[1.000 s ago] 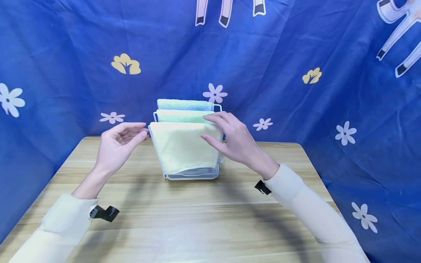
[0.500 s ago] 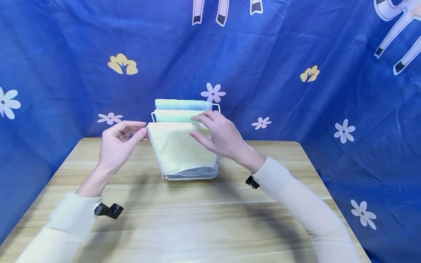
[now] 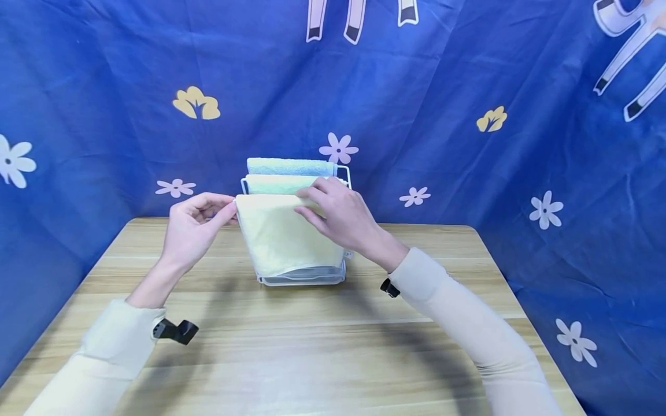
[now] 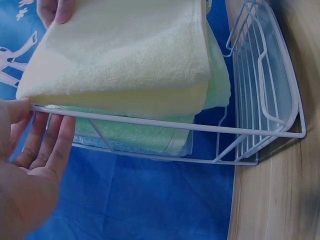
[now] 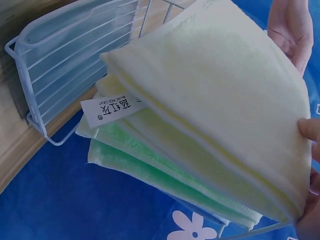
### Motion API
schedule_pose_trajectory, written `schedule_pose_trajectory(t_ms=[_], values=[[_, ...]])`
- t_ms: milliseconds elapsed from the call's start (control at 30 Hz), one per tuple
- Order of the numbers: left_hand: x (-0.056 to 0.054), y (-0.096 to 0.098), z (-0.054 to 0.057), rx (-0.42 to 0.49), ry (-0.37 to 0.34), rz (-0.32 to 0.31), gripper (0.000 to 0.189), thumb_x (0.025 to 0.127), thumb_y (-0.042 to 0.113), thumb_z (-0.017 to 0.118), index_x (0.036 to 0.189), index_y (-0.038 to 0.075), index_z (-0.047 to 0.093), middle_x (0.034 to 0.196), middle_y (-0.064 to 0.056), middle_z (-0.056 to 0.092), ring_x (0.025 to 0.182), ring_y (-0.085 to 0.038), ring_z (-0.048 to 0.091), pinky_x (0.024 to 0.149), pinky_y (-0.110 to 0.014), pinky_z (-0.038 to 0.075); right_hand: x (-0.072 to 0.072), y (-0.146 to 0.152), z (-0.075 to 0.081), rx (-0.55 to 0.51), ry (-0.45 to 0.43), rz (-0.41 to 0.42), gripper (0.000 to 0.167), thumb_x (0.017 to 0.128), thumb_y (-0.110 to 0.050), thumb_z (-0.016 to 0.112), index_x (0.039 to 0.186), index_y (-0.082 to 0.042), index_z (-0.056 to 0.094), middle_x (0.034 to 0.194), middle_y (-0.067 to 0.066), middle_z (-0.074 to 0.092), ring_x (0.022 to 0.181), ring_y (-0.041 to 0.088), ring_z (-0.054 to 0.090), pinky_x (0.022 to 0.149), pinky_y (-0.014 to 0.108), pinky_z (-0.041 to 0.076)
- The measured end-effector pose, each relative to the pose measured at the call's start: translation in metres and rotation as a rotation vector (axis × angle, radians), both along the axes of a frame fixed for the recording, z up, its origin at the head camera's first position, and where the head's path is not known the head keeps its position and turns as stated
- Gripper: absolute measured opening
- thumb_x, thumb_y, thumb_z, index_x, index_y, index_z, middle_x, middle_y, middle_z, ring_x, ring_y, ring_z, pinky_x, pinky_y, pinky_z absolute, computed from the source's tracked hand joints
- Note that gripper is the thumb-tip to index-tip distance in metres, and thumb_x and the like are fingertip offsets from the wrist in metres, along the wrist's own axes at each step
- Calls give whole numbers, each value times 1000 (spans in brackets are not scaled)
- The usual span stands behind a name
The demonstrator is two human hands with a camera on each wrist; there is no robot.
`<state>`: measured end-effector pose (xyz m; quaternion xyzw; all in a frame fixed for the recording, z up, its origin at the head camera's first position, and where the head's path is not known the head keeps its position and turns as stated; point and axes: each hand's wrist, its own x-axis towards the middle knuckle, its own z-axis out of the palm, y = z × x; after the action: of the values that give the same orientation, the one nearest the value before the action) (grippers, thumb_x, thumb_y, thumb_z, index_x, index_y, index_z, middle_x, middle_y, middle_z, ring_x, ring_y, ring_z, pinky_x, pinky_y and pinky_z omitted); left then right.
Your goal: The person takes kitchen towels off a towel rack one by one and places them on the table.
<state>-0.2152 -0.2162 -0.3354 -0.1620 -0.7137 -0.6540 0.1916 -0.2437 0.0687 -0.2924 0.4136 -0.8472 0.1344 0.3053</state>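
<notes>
I can see a white tag poking out of the yellow towel. Upside down, it says 蓝红灰 and BLUE RED GRAY. The towel hangs on a wire rack on the desk, before green and blue towels. The left hand pinches its top corner; the right hand grips its top edge.

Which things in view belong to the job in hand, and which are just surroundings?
Part of the job:
pale yellow folded terry towel
mint-green terry towel
light blue terry towel
white wire rack
left hand
right hand

Just surroundings:
blue fabric backdrop with white flowers
pale wood-grain table
</notes>
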Motion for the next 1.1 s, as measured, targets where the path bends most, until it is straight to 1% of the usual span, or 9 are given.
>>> schedule_pose_trajectory(t_ms=[67, 233, 333, 500, 767, 1100], values=[[0, 0, 0, -1, 2, -5, 10, 97, 0, 72, 103, 4, 79, 86, 11, 79, 72, -3, 75, 71, -14, 61, 0, 0, 0, -2, 0, 1, 24, 102, -33, 72, 115, -13, 76, 103, 3, 74, 90, 19, 67, 68, 30, 60], [-1, -1, 1, -9, 9, -5, 9, 97, 0, 72, 102, 3, 78, 86, 12, 79, 72, -2, 75, 71, -14, 61, -1, 0, 3, -6, -15, 6, 21, 101, -31, 72, 113, -13, 77, 102, 2, 74, 92, 19, 69, 72, 30, 62], [0, -1, 1, -25, 8, 6, 9, 98, 1, 72, 102, 4, 78, 87, 13, 79, 73, -1, 75, 71, -13, 61, -1, 0, 5, -10, -16, 7, 20, 101, -30, 73, 112, -14, 77, 101, 1, 74, 93, 19, 70, 74, 31, 62], [0, -1, 0, -39, 0, 16, 8, 98, 2, 72, 103, 5, 78, 88, 13, 79, 73, -1, 75, 71, -13, 60, -2, 3, 8, -13, -6, 16, 19, 100, -30, 74, 110, -14, 78, 99, 1, 75, 91, 18, 69, 71, 30, 61], [-1, -1, 0, -51, -2, 20, 8, 98, 3, 72, 103, 4, 78, 89, 13, 79, 74, -1, 75, 72, -13, 61, -4, 6, 13, -24, -7, 42, 16, 99, -28, 75, 107, -15, 80, 95, 0, 73, 84, 16, 65, 64, 28, 56], [0, -2, 0, -83, -14, 40, 7, 98, 4, 72, 101, 7, 78, 87, 15, 79, 73, -1, 74, 70, -13, 60, -4, 8, 14, -27, -5, 58, 15, 100, -28, 75, 106, -16, 81, 93, -2, 73, 79, 15, 63, 62, 27, 53]])
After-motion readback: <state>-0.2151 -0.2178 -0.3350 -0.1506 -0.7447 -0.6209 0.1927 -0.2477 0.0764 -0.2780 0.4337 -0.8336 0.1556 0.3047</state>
